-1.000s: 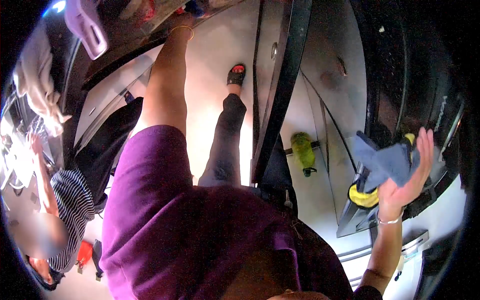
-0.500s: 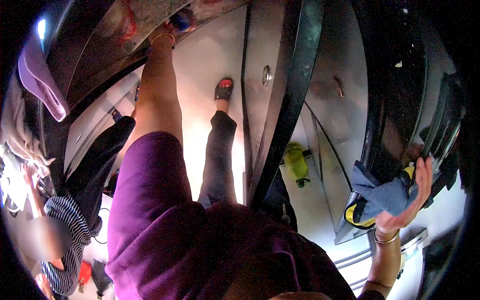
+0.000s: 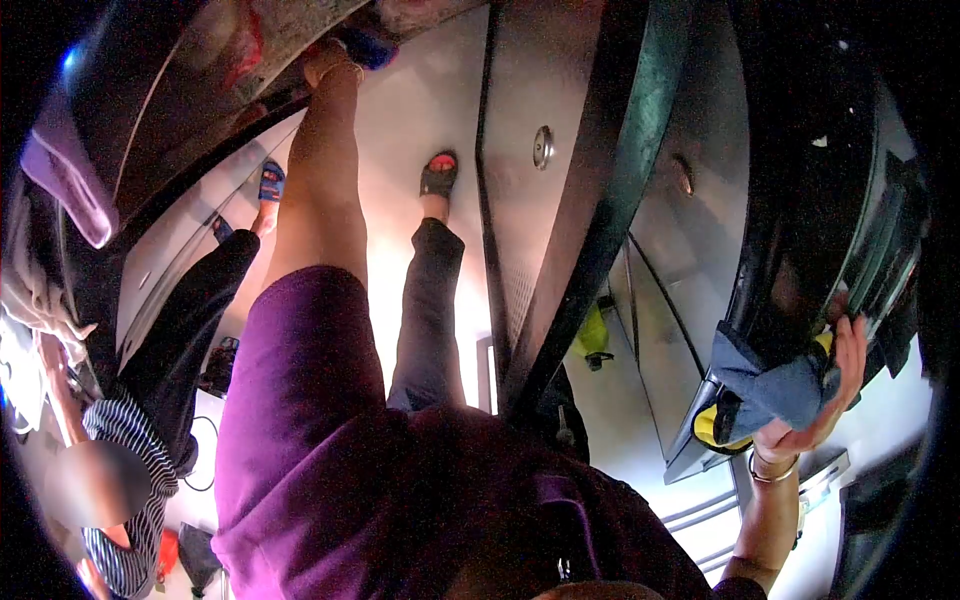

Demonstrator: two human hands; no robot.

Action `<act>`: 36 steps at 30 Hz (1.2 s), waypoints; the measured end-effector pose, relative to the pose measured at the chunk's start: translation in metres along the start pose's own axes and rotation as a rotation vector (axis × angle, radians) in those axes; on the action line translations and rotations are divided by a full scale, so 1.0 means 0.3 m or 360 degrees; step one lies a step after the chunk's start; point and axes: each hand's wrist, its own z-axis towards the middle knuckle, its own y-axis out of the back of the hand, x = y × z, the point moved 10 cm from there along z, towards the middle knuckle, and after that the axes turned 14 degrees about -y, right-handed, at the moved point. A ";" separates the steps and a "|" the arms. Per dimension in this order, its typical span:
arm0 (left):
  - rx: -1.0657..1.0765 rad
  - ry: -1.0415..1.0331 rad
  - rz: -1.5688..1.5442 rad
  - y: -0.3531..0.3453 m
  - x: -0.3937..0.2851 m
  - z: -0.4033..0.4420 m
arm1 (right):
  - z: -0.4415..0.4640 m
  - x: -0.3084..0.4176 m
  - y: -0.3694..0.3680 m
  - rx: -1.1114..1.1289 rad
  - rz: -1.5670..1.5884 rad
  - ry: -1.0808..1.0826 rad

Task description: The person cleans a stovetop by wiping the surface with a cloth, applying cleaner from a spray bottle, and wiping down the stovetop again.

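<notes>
My left arm, in a purple sleeve, stretches up to the top of the view. There my left hand (image 3: 328,60) is at the edge of a dim, dark panel (image 3: 300,40), close beside something blue (image 3: 372,50). Its fingers are too dim and hidden to make out. On the right side, my right hand (image 3: 838,385), with a bracelet at the wrist, holds a bunched grey-blue cloth (image 3: 785,390) against a glossy black panel (image 3: 790,240). Yellow and black pieces (image 3: 712,428) show at the cloth's lower edge.
A dark beam (image 3: 610,220) slants through the middle. Behind it, a lime-green object (image 3: 594,338) is partly hidden. My sandalled foot (image 3: 438,175) stands on the pale floor (image 3: 390,200). A person in a striped top (image 3: 130,430) is at the left, near a lavender object (image 3: 75,190).
The whole view has shifted slightly. The beam covers more of the lime-green object, and the other person's blue sandal shows more. My right hand stays on the cloth.
</notes>
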 end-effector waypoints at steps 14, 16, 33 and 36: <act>0.0087 0.0675 -0.1224 0.451 0.012 -0.709 | 0.063 0.064 0.040 -0.0267 0.0214 -0.0122; 0.0185 0.0613 -0.0996 0.595 -0.087 -0.814 | 0.058 0.065 0.045 -0.0336 0.0248 -0.0136; 0.0426 0.0006 -0.0794 1.560 -0.792 -1.195 | -0.002 0.036 0.117 -0.0450 0.0553 -0.0267; 0.0442 0.0011 -0.0787 1.731 -1.028 -1.250 | -0.128 0.216 0.236 -0.0411 0.0960 -0.0149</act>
